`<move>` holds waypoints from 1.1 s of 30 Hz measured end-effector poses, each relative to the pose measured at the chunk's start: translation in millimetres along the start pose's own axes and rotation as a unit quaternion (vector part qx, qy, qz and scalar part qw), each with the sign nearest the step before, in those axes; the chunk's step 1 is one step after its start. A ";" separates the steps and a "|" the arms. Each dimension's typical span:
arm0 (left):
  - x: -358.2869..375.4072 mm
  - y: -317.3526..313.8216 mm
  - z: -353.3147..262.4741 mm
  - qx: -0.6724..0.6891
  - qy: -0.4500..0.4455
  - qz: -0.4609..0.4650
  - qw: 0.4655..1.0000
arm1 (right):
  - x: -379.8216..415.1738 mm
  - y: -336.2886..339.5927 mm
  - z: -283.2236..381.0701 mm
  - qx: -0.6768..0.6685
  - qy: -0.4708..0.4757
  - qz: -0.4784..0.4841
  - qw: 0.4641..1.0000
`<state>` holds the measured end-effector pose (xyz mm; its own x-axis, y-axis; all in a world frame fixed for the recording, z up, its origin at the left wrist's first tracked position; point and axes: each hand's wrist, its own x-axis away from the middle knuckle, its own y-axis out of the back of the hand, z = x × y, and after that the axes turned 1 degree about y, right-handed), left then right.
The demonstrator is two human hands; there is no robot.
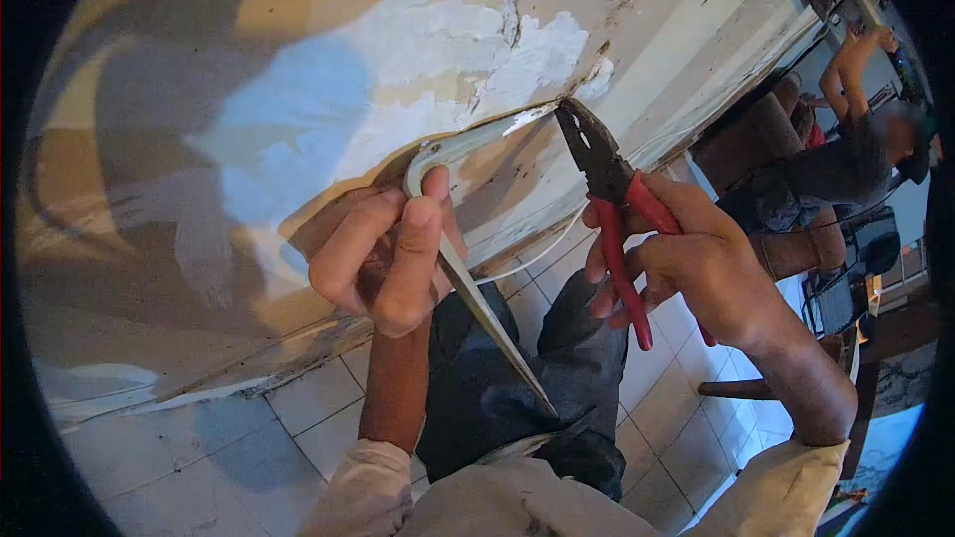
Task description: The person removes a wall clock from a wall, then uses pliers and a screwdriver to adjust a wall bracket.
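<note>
My left hand [383,264] is closed on a pale, flat bracket-like piece [477,144] that has a round end with a hole and a long pointed arm [492,323] slanting down over my lap. My right hand [686,259] is wrapped round the red handles of pliers [607,164]. The dark plier jaws touch or nearly touch the far tip of the pale piece, close to the wall; whether they grip it is not clear. Both hands are in front of the wall [686,60], which has peeling paint.
Pale floor tiles [318,393] lie below. A thin white cable [542,257] runs along the wall's foot. At the right are a seated person [826,174], brown furniture [746,149], a laptop [834,303] and a wooden leg [736,390]. Shadows fall on the wall at left.
</note>
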<state>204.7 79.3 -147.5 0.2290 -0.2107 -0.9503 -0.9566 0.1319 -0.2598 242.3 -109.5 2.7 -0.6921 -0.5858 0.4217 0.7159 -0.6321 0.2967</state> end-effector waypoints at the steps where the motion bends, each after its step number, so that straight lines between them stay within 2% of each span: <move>1: -0.3 0.1 0.3 0.001 -0.002 -0.002 1.000 | 0.2 -0.9 1.1 0.001 -0.005 -0.002 1.000; 12: -3.4 -0.9 -0.7 0.000 -0.006 -0.002 1.000 | -4.8 -10.0 -2.0 -0.074 -0.019 -0.017 0.997; 15: -5.0 -2.2 -2.1 -0.014 -0.011 -0.006 1.000 | -5.5 -10.2 -4.6 -0.057 -0.028 -0.030 0.998; 18: -4.0 -3.4 -2.8 -0.016 -0.008 -0.011 1.000 | -7.0 -6.2 -6.6 0.076 0.029 -0.053 0.995; 21: -2.1 -6.4 -1.6 -0.009 -0.005 -0.017 1.000 | -7.7 -5.2 -8.5 0.074 0.021 -0.051 0.996; 24: -1.7 -6.8 -4.3 -0.009 0.004 -0.016 1.000 | -5.7 -6.5 -5.1 -0.095 -0.022 -0.004 0.995; 27: -3.9 -3.0 -4.5 -0.005 0.005 -0.006 1.000 | -4.7 -8.5 -4.1 -0.110 -0.029 0.001 0.994; 29: -4.4 -0.7 -3.6 0.000 -0.001 -0.001 1.000 | -4.6 -8.8 -10.1 0.031 0.020 -0.051 0.998; 31: -3.7 -1.2 -1.6 0.006 -0.006 0.000 1.000 | -5.8 -9.5 -15.4 0.105 0.050 -0.083 0.990; 33: -2.4 -2.6 -3.7 0.002 0.006 -0.001 1.000 | -5.5 -8.9 -17.7 0.103 0.049 -0.083 0.990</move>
<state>206.0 75.9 -143.9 0.2295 -0.2230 -0.9474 -0.9551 0.1358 -0.2634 238.1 -109.6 -17.4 -0.8002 -0.5355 0.2700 0.5881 -0.6126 0.5280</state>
